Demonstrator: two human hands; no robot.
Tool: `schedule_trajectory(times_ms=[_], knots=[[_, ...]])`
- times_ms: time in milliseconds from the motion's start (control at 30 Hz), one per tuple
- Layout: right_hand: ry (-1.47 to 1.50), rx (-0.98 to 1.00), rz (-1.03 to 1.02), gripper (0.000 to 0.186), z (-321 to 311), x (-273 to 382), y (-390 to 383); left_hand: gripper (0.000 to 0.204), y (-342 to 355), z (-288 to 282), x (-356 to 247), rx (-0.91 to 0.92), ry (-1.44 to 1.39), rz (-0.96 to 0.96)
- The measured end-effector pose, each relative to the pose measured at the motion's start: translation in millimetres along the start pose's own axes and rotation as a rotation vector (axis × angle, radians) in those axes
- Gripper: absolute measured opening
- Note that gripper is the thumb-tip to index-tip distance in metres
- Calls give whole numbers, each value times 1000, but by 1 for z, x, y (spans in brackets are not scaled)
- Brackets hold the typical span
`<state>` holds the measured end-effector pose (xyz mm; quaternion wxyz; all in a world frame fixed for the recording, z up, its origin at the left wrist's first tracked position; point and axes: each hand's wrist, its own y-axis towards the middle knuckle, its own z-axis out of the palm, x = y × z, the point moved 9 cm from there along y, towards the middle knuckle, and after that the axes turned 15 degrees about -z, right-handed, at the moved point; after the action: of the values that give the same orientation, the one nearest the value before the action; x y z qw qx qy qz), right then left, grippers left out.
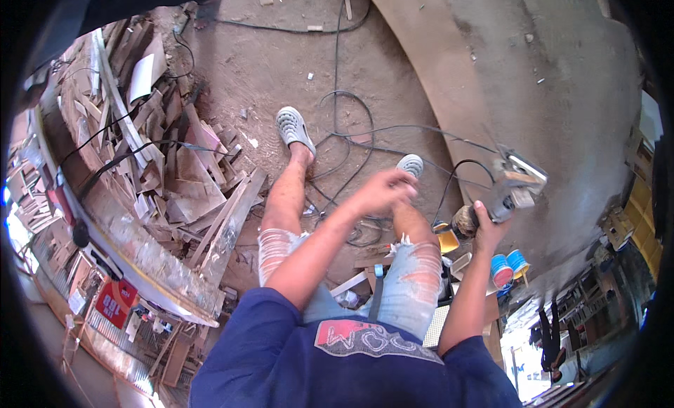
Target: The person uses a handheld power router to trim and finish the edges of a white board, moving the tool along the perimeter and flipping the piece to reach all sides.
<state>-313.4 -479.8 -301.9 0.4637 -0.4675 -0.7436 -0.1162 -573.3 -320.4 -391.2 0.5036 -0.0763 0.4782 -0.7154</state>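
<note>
My right hand [490, 229] is wrapped round a corded hand tool, by its look a trim router [500, 203], held up on the right with its flat metal base [526, 170] tilted toward the upper right. A black cord [458, 170] loops up from its rear end and down again. My left hand [385, 192] hangs in the air over my right knee, its fingers loosely bent and apart, with nothing seen in them. Beside the tool rises a large curved board or panel [491, 78], brownish and dusty.
Black cables [337, 92] lie coiled on the dirt floor around my feet. Wood scraps [175, 148] are heaped on the left beside a long curved piece [154, 257]. Paint cans [501, 271] and a yellow container [447, 239] stand near my right forearm. Another person [551, 338] is far right.
</note>
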Motion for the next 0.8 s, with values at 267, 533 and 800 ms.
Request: schedule_trajectory(times_ms=[267, 533, 800], knots=[[-33, -103, 93, 92, 89, -108, -57, 29, 115, -330, 232, -965, 714, -492], [65, 40, 263, 86, 148, -147, -74, 18, 218, -423, 206, -1195, 435, -155], [20, -14, 226, 91, 138, -159, -56, 40, 254, -411, 227, -1038, -38, -180]])
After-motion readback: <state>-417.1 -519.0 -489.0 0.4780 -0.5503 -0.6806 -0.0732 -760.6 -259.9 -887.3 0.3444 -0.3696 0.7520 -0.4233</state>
